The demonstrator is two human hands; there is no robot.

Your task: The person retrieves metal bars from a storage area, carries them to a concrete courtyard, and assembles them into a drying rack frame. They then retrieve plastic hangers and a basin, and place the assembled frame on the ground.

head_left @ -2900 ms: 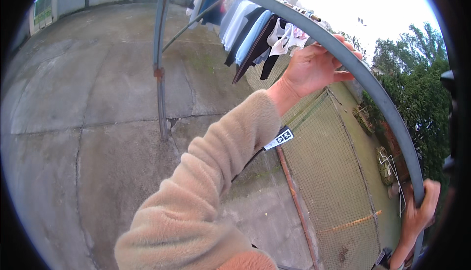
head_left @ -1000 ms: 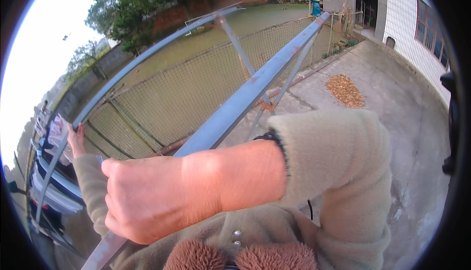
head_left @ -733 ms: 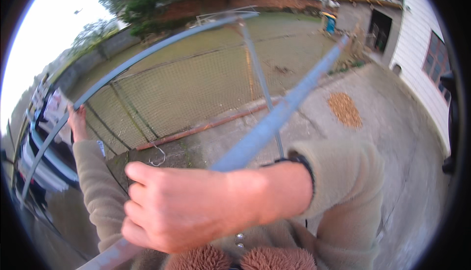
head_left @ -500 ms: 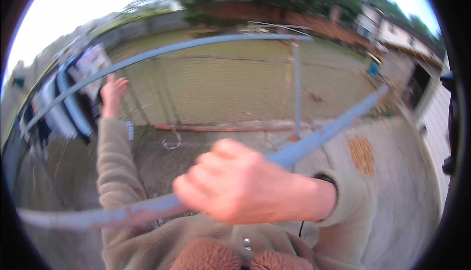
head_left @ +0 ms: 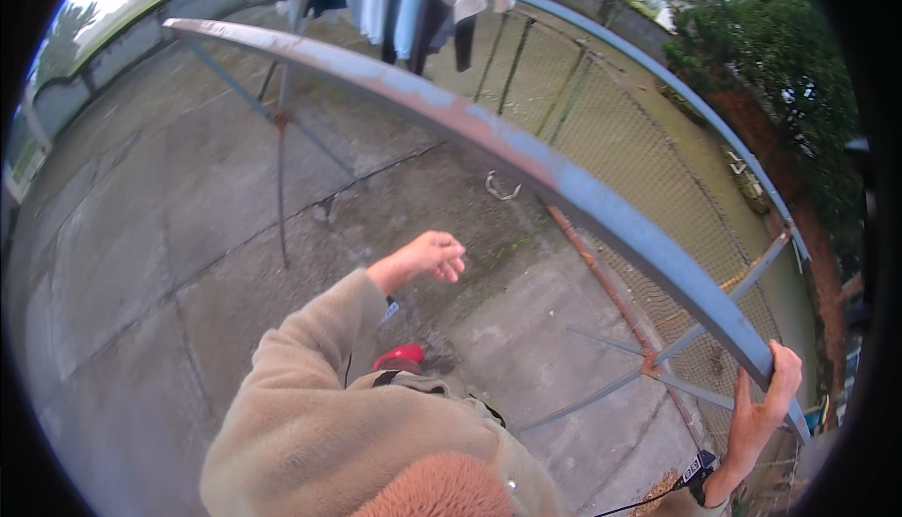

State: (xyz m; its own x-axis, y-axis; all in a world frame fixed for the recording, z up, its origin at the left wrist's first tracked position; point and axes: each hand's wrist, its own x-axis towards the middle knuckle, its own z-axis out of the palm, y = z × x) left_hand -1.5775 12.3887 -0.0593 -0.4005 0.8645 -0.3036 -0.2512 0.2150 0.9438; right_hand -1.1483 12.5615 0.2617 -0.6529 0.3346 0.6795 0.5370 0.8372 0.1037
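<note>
An outdoor home yard is showing here: clothes are hanging from long blue-grey metal drying rails (head_left: 526,155) over cracked grey concrete paving (head_left: 150,235), beside a wire-mesh fence (head_left: 601,141) and green trees (head_left: 761,38).

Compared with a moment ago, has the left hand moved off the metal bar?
Yes. The left hand has dropped below the blue metal bar, hanging free over the concrete ground.

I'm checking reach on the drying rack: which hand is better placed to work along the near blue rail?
Probably the right hand: its fingers already curl over the near blue rail at its low end. The left hand hangs free below the rail, over the concrete, holding nothing.
</note>
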